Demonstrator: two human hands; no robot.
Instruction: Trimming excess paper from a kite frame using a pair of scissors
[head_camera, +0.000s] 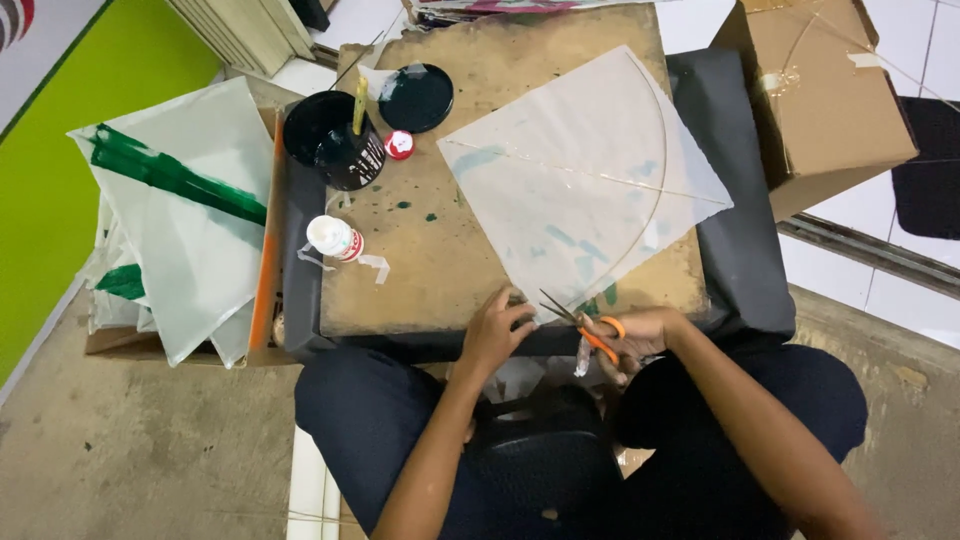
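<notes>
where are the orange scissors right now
In the head view, the orange-handled scissors are in the right hand at the near edge of the wooden board, blades open at the translucent kite's bottom corner.

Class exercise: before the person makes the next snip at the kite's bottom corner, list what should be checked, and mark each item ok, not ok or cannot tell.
1. Left hand pins the kite sheet at its bottom corner: ok.
2. Right hand grips the orange-handled scissors: ok.
3. Blades open, pointing at the corner: ok.
4. Left fingers out of the blades' path: cannot tell.
5. Black paint pot and glue bottle stand apart from the sheet: ok.
</notes>
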